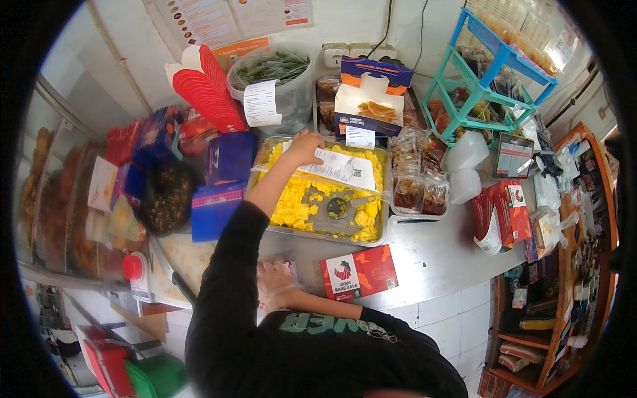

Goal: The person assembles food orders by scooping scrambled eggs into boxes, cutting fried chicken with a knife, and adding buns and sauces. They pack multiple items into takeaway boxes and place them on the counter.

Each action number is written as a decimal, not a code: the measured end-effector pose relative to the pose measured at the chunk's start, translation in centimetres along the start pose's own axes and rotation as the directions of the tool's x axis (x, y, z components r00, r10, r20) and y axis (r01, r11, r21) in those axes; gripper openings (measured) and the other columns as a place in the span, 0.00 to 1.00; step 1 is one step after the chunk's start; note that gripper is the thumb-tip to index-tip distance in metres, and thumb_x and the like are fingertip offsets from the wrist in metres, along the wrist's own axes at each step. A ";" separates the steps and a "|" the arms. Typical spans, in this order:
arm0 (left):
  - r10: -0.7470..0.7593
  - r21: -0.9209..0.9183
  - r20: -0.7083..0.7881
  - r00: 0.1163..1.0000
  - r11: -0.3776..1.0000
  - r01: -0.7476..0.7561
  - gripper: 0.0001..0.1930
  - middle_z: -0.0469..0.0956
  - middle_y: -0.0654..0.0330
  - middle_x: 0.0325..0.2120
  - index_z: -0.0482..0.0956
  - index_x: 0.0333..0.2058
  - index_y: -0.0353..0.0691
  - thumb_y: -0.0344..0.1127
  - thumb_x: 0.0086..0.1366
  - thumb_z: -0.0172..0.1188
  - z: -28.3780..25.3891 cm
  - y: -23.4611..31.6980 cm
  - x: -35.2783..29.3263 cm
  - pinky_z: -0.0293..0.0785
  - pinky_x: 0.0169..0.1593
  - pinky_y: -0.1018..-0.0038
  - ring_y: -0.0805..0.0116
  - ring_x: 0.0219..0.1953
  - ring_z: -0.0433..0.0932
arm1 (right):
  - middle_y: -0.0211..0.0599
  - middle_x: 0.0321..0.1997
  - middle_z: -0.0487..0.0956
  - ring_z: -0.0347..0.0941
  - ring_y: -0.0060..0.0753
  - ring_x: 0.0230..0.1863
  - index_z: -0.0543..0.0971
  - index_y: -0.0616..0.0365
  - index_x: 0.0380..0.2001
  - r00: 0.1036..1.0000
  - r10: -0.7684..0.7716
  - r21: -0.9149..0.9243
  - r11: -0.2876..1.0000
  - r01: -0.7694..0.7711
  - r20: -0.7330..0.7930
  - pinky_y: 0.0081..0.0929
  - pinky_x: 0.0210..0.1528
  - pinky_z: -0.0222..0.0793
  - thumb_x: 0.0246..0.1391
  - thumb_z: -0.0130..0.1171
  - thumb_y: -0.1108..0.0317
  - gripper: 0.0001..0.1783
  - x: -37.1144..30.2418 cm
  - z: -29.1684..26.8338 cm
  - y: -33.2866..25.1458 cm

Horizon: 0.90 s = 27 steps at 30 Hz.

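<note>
My left hand [306, 147] reaches over a metal tray [383, 229] of crumbly yellow food [285, 207]. Its fingers are curled on the left end of a white printed receipt [346, 167], which lies across the tray's far part. A flat clear sheet or lid sits under the paper, and a small dark round cup [337, 207] is among the yellow food. Lower down, my right hand [275, 284] is at the steel counter's near edge, its fingers apart and slightly blurred, seemingly in a clear glove. A small pinkish item beside its fingers is partly hidden. A flat red box [358, 272] lies to its right.
Behind the tray stand an open box of fried food [369, 106], a tub of green leaves [285, 69] and stacked red cartons [207, 89]. Packed sauce bags [418, 192] and a teal rack [458, 99] are right. Left are blue boxes [219, 212] and a knife [182, 286].
</note>
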<state>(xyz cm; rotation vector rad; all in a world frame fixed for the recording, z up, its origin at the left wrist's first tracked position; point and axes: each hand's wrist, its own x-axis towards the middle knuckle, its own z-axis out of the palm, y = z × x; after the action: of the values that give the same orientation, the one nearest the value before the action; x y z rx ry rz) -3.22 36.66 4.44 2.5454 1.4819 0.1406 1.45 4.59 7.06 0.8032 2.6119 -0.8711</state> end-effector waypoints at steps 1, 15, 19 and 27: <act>0.017 -0.052 -0.037 0.999 0.998 -0.019 0.17 0.75 0.59 0.49 0.80 0.37 0.45 0.40 0.49 0.74 0.0 -0.2 -0.2 0.61 0.61 0.53 0.52 0.57 0.68 | 0.38 0.63 0.66 0.58 0.42 0.68 0.65 0.42 0.65 0.999 -0.003 0.014 1.000 0.003 -0.043 0.43 0.66 0.53 0.45 0.67 0.49 0.43 -0.2 0.0 0.0; -0.209 -0.682 -0.497 0.842 0.695 -0.230 0.09 0.80 0.62 0.30 0.76 0.27 0.37 0.26 0.58 0.70 -8.2 0.0 -9.7 0.75 0.34 0.78 0.79 0.33 0.78 | 0.38 0.65 0.67 0.61 0.42 0.67 0.47 0.34 0.75 0.989 -0.062 -0.099 0.994 0.049 -0.137 0.55 0.63 0.54 0.28 0.79 0.44 0.71 -0.4 0.2 -0.4; -0.139 -0.616 -0.387 0.911 0.775 -0.143 0.07 0.80 0.62 0.20 0.81 0.28 0.34 0.28 0.57 0.71 -7.2 -1.3 -7.7 0.74 0.33 0.78 0.78 0.27 0.78 | 0.38 0.69 0.63 0.57 0.46 0.69 0.50 0.33 0.74 0.998 0.015 -0.040 0.999 -0.018 -0.054 0.54 0.68 0.48 0.30 0.79 0.50 0.68 -0.6 -0.5 -1.0; 0.138 -0.266 -0.388 0.911 0.930 -0.254 0.05 0.84 0.52 0.35 0.86 0.34 0.35 0.29 0.59 0.67 -5.0 -2.0 -4.2 0.77 0.46 0.67 0.53 0.40 0.83 | 0.37 0.69 0.63 0.55 0.47 0.70 0.48 0.33 0.74 0.995 0.037 -0.039 0.998 -0.041 -0.090 0.57 0.70 0.45 0.29 0.79 0.48 0.69 -0.9 0.0 -1.3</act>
<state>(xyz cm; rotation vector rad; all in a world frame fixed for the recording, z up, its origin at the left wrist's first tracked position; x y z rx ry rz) -7.91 34.57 8.96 2.4853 1.1781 0.8504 1.39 3.39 8.06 0.8981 2.6720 -0.7854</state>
